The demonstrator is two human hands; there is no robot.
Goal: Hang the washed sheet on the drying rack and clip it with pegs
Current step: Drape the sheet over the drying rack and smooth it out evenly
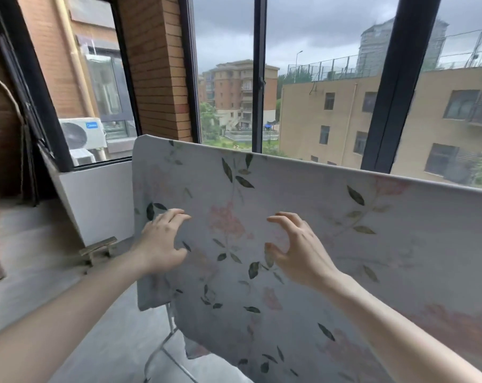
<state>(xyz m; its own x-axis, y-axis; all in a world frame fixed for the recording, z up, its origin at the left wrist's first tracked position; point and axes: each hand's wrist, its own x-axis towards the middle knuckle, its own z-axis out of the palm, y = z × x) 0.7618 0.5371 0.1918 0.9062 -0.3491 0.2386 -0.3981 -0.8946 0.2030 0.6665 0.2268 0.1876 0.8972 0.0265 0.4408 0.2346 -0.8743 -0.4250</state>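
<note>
I judge that the hanging step is nearly done and that I am now at the smoothing of the cloth, before any clipping. The sheet [303, 230] already lies over the top of the drying rack [162, 346], of which I see only thin pale metal legs under the left lower corner; the top bar is hidden under the fold. My left hand [162, 244] is near the left edge of the sheet and my right hand [295, 250] is more to the middle, both in front of the cloth. The fingers of both hands are spread and lightly bent like claws, and they grip nothing; whether the fingertips touch the cloth, I cannot tell for sure. I see no pegs in this view, so the next move, as I judge it, calls for flattening the cloth and then finding the pegs and pinching them over the top fold. The sheet is thin woven fabric, pale grey-white with dark green leaves and faded pink flowers, and it hangs quite flat with a soft bend at the left corner. Behind it stands a window [262, 78] with dark frames, and the floor [68, 286] looks like smooth grey concrete.
</note>
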